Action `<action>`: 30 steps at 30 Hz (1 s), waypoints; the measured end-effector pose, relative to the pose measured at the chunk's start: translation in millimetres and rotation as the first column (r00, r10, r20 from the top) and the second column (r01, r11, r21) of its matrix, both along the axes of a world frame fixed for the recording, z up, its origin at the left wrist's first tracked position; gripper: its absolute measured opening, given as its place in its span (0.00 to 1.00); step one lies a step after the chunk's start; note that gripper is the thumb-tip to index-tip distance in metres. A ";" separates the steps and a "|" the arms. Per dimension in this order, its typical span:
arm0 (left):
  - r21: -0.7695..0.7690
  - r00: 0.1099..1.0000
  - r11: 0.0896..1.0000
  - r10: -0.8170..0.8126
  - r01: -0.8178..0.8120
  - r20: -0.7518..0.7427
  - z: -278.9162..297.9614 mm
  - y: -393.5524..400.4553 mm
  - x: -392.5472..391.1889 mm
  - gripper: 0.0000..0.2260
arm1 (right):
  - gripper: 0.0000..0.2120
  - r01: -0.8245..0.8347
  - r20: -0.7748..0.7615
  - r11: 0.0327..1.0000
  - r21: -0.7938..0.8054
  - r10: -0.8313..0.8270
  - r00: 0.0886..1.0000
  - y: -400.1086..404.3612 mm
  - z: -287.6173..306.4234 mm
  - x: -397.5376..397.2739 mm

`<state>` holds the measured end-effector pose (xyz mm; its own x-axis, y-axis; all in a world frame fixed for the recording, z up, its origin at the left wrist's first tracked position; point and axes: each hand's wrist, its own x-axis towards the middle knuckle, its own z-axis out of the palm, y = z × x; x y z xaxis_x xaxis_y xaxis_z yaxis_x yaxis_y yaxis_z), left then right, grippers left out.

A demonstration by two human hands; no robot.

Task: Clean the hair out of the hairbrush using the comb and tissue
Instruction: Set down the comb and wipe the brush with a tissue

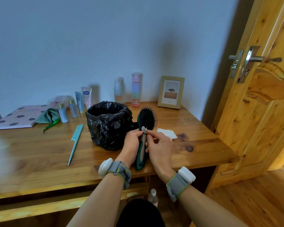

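A dark green hairbrush (pixel 147 117) with black bristles and a tan grip stands tilted above the wooden table, bristles facing right. My left hand (pixel 132 141) grips its handle just below the head. My right hand (pixel 159 145) pinches a small white tissue piece (pixel 144 129) against the base of the brush head. More white tissue (pixel 167 133) lies flat on the table just right of the brush. A light teal tail comb (pixel 75 142) lies on the table to the left, away from both hands.
A small bin lined with a black bag (pixel 108 123) stands just left of the brush. Bottles and tubes (pixel 87 99), a picture frame (pixel 170 92), a green cloth (pixel 47 115) and a pink book (pixel 16 117) line the back. An open wooden door (pixel 259 95) is on the right.
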<state>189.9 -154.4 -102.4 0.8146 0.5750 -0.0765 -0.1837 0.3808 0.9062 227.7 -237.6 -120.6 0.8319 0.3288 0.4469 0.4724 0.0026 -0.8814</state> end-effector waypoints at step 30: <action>0.003 0.995 0.998 -0.055 0.055 0.080 -2.7 0.8 0.9 0.14 | 0.09 0.028 -0.619 0.971 0.239 0.130 0.775 4.8 18.3 22.8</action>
